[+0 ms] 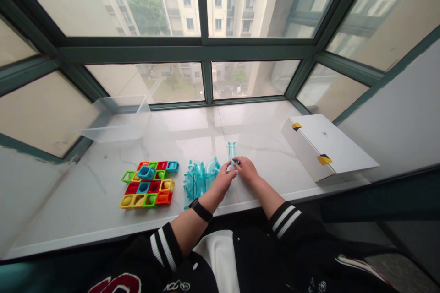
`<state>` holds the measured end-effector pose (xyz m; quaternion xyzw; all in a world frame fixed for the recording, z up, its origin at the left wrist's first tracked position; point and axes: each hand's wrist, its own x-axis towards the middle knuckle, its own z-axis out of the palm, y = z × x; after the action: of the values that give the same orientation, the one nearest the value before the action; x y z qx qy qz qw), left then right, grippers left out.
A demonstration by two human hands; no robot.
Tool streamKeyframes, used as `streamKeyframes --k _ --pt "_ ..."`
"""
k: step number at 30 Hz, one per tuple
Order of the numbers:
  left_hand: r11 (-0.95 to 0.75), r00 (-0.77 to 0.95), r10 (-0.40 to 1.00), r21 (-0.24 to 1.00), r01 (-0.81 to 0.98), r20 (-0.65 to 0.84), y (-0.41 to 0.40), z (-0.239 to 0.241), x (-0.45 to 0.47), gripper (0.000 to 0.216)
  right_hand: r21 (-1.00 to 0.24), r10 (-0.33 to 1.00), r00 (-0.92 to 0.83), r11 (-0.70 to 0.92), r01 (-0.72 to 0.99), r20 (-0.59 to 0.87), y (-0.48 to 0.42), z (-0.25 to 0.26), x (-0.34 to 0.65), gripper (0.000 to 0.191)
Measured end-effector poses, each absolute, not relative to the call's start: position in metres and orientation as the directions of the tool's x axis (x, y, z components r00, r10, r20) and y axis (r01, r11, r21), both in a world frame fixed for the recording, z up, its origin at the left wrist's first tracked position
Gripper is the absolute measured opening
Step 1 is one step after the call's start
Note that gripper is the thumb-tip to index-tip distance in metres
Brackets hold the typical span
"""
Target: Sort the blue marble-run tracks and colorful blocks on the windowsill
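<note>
A clear blue plastic track piece [232,149] stands out past my fingertips, with its near end hidden between my hands. My left hand [222,182], with a black band on its wrist, is closed at the near end of this piece. From the other side, my right hand [246,168] pinches the same piece with bent fingers. Just left of my left hand lies a pile of clear blue track pieces [198,181], partly covered by my forearm. Further left, colorful square blocks [144,187] in red, yellow, green, orange and blue sit in rows, one blue block resting on top.
A clear plastic bin [117,133] stands at the back left by the window. On the right is a white box [330,146] with black and yellow tabs. The white marble-look sill [268,135] ends at a front edge close to my body; window frames enclose the back and sides.
</note>
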<state>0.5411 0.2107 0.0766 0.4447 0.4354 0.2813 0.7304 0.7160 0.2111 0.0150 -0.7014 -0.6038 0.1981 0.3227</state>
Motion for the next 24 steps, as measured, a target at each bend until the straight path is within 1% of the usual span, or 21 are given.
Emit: streamKeyframes --k 4,7,10,13,17,20,24 --pt "0.528 0.431 0.792 0.840 -0.127 -0.433 0.219 0.074 0.563 0.087 -0.670 0.985 0.145 -0.042 0.741 0.098 0.218 0.010 0.718 0.029" --pt "0.579 0.405 0.780 0.796 -0.176 -0.477 0.221 0.077 0.568 0.089 -0.661 0.986 0.125 -0.021 0.750 0.110 0.217 0.006 0.723 0.034" --pt "0.613 0.383 0.771 0.755 -0.232 -0.509 0.222 0.075 0.568 0.089 -0.687 0.971 0.166 -0.002 0.726 0.172 0.210 -0.001 0.725 0.039" --pt "0.628 0.400 0.765 0.721 -0.293 -0.504 0.222 0.072 0.566 0.093 -0.717 0.939 0.230 0.025 0.697 0.256 0.199 -0.011 0.721 0.044" --pt "0.636 0.427 0.755 0.712 -0.297 -0.497 0.222 0.073 0.564 0.098 -0.696 0.900 0.267 0.053 0.716 0.344 0.189 -0.020 0.713 0.039" --pt "0.644 0.428 0.750 0.707 -0.293 -0.505 0.222 0.076 0.563 0.098 -0.683 0.900 0.265 0.049 0.729 0.346 0.188 -0.019 0.711 0.036" --pt "0.646 0.429 0.748 0.702 -0.299 -0.506 0.223 0.077 0.562 0.097 -0.675 0.905 0.254 0.047 0.736 0.340 0.189 -0.015 0.711 0.038"
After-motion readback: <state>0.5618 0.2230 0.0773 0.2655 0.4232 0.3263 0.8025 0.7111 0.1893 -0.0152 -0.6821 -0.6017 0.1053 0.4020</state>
